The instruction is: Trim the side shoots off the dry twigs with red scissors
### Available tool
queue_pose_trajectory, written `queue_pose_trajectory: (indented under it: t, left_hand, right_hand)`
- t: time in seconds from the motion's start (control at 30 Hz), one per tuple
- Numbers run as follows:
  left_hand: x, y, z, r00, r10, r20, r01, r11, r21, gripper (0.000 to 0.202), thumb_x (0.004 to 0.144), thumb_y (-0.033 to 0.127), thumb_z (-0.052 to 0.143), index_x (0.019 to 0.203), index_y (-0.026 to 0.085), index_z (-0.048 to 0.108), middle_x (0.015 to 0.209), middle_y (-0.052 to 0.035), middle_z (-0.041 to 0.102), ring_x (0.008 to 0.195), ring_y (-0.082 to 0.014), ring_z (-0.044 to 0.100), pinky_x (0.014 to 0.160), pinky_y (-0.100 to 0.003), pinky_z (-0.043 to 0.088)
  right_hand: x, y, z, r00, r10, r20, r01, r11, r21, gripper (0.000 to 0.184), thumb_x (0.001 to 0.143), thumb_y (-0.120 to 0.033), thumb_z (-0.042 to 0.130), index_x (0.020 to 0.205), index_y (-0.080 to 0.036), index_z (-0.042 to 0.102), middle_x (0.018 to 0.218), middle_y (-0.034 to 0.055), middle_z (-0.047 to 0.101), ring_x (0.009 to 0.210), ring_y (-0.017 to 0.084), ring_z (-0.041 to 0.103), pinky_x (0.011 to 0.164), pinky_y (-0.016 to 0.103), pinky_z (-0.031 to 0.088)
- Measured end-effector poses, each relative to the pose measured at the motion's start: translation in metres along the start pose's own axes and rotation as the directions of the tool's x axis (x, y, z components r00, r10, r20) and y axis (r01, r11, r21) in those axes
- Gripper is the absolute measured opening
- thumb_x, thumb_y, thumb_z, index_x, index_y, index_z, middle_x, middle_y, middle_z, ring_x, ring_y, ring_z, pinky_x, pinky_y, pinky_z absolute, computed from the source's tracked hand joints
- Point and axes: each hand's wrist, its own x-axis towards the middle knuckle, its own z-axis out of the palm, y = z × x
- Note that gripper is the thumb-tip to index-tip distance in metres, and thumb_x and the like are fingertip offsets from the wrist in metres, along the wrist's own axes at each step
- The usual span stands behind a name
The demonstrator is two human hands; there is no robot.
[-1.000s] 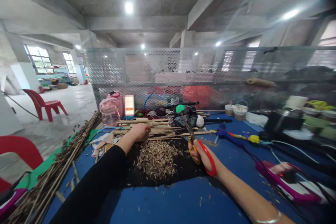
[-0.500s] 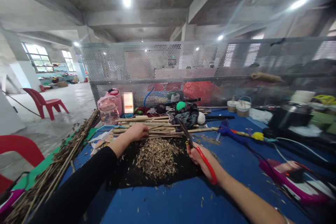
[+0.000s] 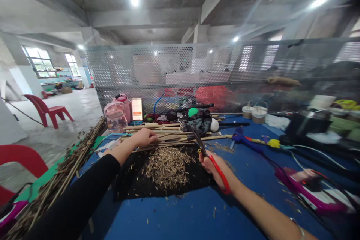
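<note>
My right hand (image 3: 211,164) is closed round a pair of scissors (image 3: 217,170) with red handles, dark blades pointing up and away. At the bundle of thin wooden sticks (image 3: 174,140), my left hand (image 3: 144,137) has its fingers curled over some of them; how many is hidden. Between my hands and nearer to me, a heap of short cut stick pieces (image 3: 168,167) is spread on a black cloth (image 3: 128,185).
Long dry stalks (image 3: 60,180) lie along the left edge. Behind the sticks stand a pink clear jug (image 3: 116,116), yarn balls (image 3: 214,125) and a perforated metal screen (image 3: 157,67). To the right are small buckets (image 3: 259,114) and a magenta-and-white device (image 3: 320,195).
My left hand has shifted slightly up and left along the sticks, and some sticks under it have moved. My right hand keeps the scissors in nearly the same place.
</note>
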Motion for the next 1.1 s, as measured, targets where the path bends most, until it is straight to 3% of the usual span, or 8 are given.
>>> queue_pose_trajectory:
  t: [0.2,0.33,0.6,0.97,1.1]
  left_hand:
    - [0.0,0.003,0.009,0.993,0.05,0.109,-0.068,0.984,0.162,0.018,0.07,0.027,0.052,0.079,0.02,0.066,0.076,-0.0034,0.065,0.07,-0.0157,0.055,0.066,-0.022,0.038]
    - [0.001,0.003,0.011,0.997,0.004,0.082,-0.022,0.976,0.216,0.019,0.07,0.023,0.051,0.082,0.02,0.066,0.081,-0.0049,0.066,0.076,-0.0173,0.057,0.07,-0.024,0.039]
    - [-0.003,-0.013,0.01,0.998,-0.028,-0.06,0.034,0.994,0.105,0.026,0.08,0.023,0.04,0.078,0.017,0.065,0.078,-0.0076,0.065,0.073,-0.0173,0.057,0.069,-0.025,0.04]
    - [-0.009,-0.011,0.014,1.0,-0.025,-0.011,0.026,0.996,0.083,0.02,0.074,0.027,0.049,0.084,0.017,0.064,0.083,-0.0048,0.065,0.076,-0.0164,0.057,0.069,-0.024,0.04]
    - [-0.011,-0.014,0.015,0.999,-0.027,0.041,0.023,0.996,0.084,0.03,0.067,0.031,0.058,0.093,0.018,0.062,0.087,-0.0049,0.064,0.077,-0.017,0.057,0.068,-0.024,0.041]
  right_hand:
    - [0.0,0.0,0.0,1.0,0.001,0.002,-0.001,1.0,-0.003,0.043,0.083,-0.058,0.03,0.081,-0.017,0.045,0.067,-0.0015,0.038,0.058,0.01,0.034,0.051,0.022,0.031]
    - [0.0,0.001,0.0,1.0,-0.002,0.007,0.002,1.0,0.0,0.044,0.082,-0.059,0.03,0.08,-0.017,0.044,0.065,-0.0019,0.037,0.058,0.01,0.033,0.05,0.021,0.03]
    - [-0.001,-0.005,0.001,1.0,0.006,0.019,-0.006,1.0,-0.006,0.044,0.082,-0.06,0.03,0.08,-0.018,0.043,0.066,-0.0011,0.038,0.059,0.011,0.034,0.05,0.021,0.031]
    - [0.0,-0.01,0.001,1.0,-0.01,0.025,0.011,1.0,-0.022,0.043,0.082,-0.058,0.032,0.077,-0.018,0.043,0.064,-0.0019,0.037,0.057,0.01,0.033,0.05,0.022,0.03]
    - [0.0,-0.009,0.002,1.0,-0.02,0.015,0.021,1.0,-0.022,0.045,0.081,-0.06,0.031,0.078,-0.018,0.043,0.063,-0.002,0.036,0.057,0.01,0.032,0.049,0.021,0.03]
